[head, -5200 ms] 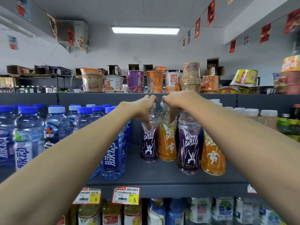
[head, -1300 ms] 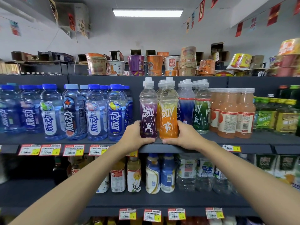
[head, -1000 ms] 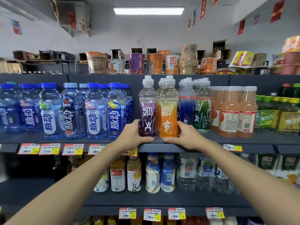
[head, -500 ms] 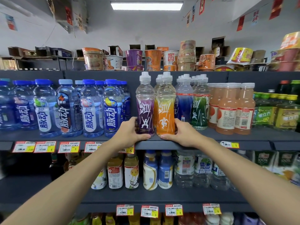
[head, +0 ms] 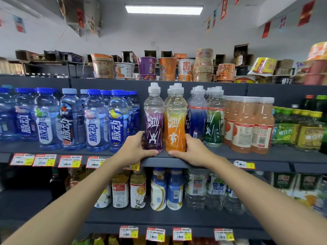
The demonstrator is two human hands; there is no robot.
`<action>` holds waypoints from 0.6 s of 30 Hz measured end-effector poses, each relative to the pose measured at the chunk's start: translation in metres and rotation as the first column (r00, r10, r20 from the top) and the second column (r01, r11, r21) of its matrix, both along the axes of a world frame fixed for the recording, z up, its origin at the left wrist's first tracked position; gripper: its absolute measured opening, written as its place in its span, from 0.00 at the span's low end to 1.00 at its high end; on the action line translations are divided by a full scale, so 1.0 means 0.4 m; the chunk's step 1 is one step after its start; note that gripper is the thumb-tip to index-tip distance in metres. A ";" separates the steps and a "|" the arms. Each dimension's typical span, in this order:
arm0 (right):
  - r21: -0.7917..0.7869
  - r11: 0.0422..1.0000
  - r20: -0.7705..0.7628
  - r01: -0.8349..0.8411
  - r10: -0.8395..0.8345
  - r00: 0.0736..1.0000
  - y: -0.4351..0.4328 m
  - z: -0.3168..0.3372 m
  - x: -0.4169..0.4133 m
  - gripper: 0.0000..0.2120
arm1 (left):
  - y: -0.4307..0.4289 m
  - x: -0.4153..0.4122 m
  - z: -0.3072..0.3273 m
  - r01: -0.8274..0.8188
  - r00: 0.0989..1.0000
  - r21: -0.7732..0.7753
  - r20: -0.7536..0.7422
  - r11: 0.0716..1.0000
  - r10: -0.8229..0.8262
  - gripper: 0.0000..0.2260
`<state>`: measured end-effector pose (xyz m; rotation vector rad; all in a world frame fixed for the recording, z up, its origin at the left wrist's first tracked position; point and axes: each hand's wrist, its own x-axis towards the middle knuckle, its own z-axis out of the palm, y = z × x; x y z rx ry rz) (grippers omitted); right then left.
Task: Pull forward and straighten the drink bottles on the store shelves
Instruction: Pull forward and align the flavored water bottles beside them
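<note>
With both forearms coming up from the bottom corners of the frame, my left hand (head: pixel 136 149) wraps the base of the purple bottle (head: pixel 153 121), thumb low across the front, fingers curled round its left side. My right hand (head: pixel 191 151) mirrors that on the orange bottle (head: pixel 176 124), fingers round the right side. Both hands have a firm hold on a bottle.

The bottles sit dead centre of frame at the front lip of the middle shelf (head: pixel 221 159), straight ahead of the hands. They are upright, long axis vertical, side by side, touching or nearly; can't tell which. Labels face me. Each hand is equally near its own bottle, no reach needed.

Judgement: the pair looks faced up. The next move is likely a small twist or a let-go, with any push kept low so they don't tip.

Right of them and set further back: blue bottle (head: pixel 197 117) and green bottle (head: pixel 215 124), same line. Centre left: blue-capped water bottles (head: pixel 95 121). Right: peach drinks (head: pixel 247 124). Upper frame, top shelf: noodle cups (head: pixel 146 65).
</note>
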<state>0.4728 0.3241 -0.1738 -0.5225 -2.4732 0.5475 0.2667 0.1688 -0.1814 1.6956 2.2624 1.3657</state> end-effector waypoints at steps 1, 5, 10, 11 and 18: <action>-0.001 1.000 0.001 0.004 -0.004 1.000 0.001 0.001 0.000 0.36 | -0.001 0.001 0.001 0.000 1.000 -0.004 -0.003 1.000 0.000 0.43; -0.029 0.999 -0.004 0.017 -0.017 1.000 0.000 0.003 0.001 0.39 | -0.004 0.004 0.008 -0.005 1.000 -0.010 -0.030 1.000 0.005 0.42; -0.053 0.998 0.010 0.037 -0.036 0.999 -0.015 0.005 0.004 0.41 | -0.010 0.013 0.012 -0.009 0.998 -0.006 -0.068 1.000 0.008 0.37; -0.049 0.998 0.012 0.046 -0.045 0.999 -0.017 0.005 0.004 0.42 | -0.013 0.015 0.014 -0.017 0.997 -0.002 -0.076 1.000 0.017 0.38; -0.025 0.998 -0.032 0.057 -0.058 0.998 -0.016 0.002 0.026 0.48 | -0.047 0.091 -0.002 -0.129 0.978 0.260 -0.129 0.957 0.167 0.47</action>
